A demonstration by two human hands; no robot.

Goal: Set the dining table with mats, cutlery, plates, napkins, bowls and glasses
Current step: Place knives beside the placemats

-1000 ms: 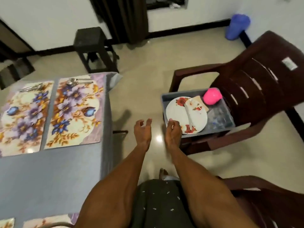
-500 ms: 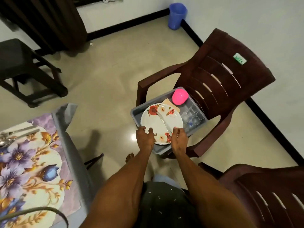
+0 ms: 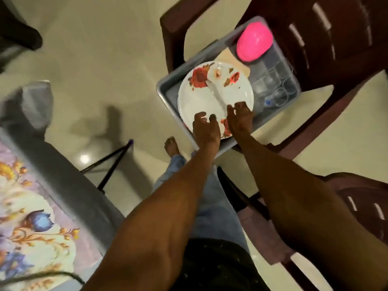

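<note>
A white plate (image 3: 210, 95) with red flowers lies on top of a stack in a grey tray (image 3: 168, 89) on a brown plastic chair (image 3: 336, 49). A utensil (image 3: 216, 91) lies across the plate. My left hand (image 3: 205, 129) rests on the plate's near rim with its fingers loosely curled and spread. My right hand (image 3: 239, 118) sits beside it, fingertips at the utensil's near end; blur hides whether they pinch it. In the tray's far part are a pink bowl (image 3: 254, 44), clear glasses (image 3: 275, 85) and a tan napkin (image 3: 237, 61).
The dining table (image 3: 63, 185) with a grey cloth and a floral mat (image 3: 31, 217) stands at the left. A second brown chair (image 3: 367, 196) is at the right, close to my arm. My bare foot (image 3: 172, 145) stands on the tiled floor between table and tray.
I have leaned closer to the tray. Both hands moved from the plate's near edge onto its surface, the right hand reaching the utensil's end.
</note>
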